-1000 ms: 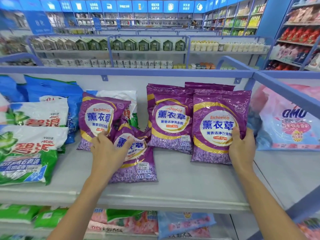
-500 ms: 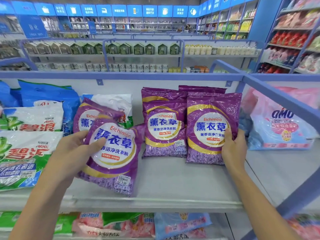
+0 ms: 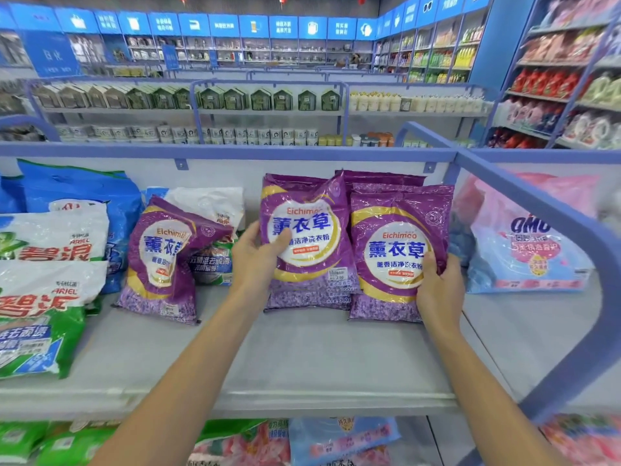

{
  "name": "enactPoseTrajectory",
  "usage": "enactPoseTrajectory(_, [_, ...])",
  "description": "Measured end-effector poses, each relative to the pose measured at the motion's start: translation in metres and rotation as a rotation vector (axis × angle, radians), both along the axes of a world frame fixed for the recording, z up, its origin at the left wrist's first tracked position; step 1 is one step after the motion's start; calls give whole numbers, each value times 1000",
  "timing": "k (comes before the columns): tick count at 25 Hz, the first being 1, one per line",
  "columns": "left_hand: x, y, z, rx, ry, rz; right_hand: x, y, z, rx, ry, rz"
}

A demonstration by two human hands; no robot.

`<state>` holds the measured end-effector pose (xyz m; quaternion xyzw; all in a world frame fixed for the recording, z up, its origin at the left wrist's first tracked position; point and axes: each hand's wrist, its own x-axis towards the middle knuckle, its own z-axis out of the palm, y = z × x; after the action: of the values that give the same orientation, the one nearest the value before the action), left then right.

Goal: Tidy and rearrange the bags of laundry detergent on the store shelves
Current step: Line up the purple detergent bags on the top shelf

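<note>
Several purple Eichimoo detergent bags stand on the grey shelf [image 3: 302, 361]. My left hand [image 3: 258, 260] grips the left edge of one purple bag [image 3: 309, 243], held upright in front of another purple bag whose lower edge shows beneath it. My right hand [image 3: 437, 290] holds the lower right corner of the right purple bag [image 3: 396, 250], which stands upright with a further purple bag [image 3: 383, 179] behind it. A third front purple bag [image 3: 161, 260] leans tilted to the left, untouched.
Green-and-white Ariel bags [image 3: 43, 297] and blue bags [image 3: 84, 193] fill the shelf's left. A pink and blue OMO bag [image 3: 527, 250] sits beyond the blue divider rail [image 3: 551, 216] on the right. More bags lie on the lower shelf [image 3: 336, 442].
My left hand has carried the purple bag from the shelf's front left up and right, setting it upright in front of the middle purple bag. My right hand stays on the right bag.
</note>
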<state>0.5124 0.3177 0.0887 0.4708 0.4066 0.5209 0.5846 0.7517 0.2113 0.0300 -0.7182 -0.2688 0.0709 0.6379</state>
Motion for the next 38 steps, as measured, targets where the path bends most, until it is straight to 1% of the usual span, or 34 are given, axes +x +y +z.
enactPoseTrajectory(3, [12,9,-26,30,163,156,1,3,2,8,50,4])
enactPoseTrajectory(5, [11,9,-35,130,288,214,1,4,3,-20,45,7])
enactPoseTrajectory(7, [12,2,-40,229,416,218,0,4,6,-75,1,-1])
enactPoseTrajectory(9, [17,-9,-41,385,582,274,1,3,9,-142,-19,-17])
enactPoseTrajectory(10, [18,-15,-40,513,720,280,1,3,9,-179,-32,-24])
enactPoseTrajectory(11, [19,-19,-39,655,888,215,0,3,9,-210,-66,-35])
enactPoseTrajectory(13, [20,-24,-46,890,1162,-15,-4,0,6,-251,-231,-103])
enactPoseTrajectory(14, [22,-24,-55,967,1247,-69,-8,0,4,-254,-337,-133])
enactPoseTrajectory(16, [27,-24,-69,1006,1382,-36,-17,-2,-3,-288,-547,-122])
enactPoseTrajectory(17, [32,-22,-72,993,1420,-5,-22,-3,-8,-343,-676,-105])
enactPoseTrajectory(19, [41,-17,-72,973,1435,37,-29,-4,-22,-472,-893,-40])
enactPoseTrajectory(21, [49,-10,-68,920,1380,76,-31,-3,-30,-551,-989,13])
enactPoseTrajectory(24, [56,-3,-57,755,1342,20,-28,2,-27,-602,-973,43])
enactPoseTrajectory(26, [56,1,-53,723,1358,-30,-26,3,-25,-614,-963,65])
enactPoseTrajectory(30, [54,9,-47,747,1321,-34,-33,-4,-21,-621,-932,67])
enactPoseTrajectory(33, [52,-5,-47,849,1267,123,-35,-15,-19,-640,-952,136])
enactPoseTrajectory(34, [49,-13,-45,871,1261,133,-33,-20,-17,-652,-962,176])
enactPoseTrajectory(35, [43,-22,-44,863,1272,60,-29,-24,-18,-671,-967,219])
enactPoseTrajectory(36, [34,-29,-40,839,1305,-67,-25,-28,-20,-683,-982,247])
enactPoseTrajectory(37, [24,-36,-42,826,1381,-212,-22,-33,-23,-687,-1006,251])
enactPoseTrajectory(38, [16,-37,-48,853,1455,-318,-20,-36,-28,-691,-1020,238])
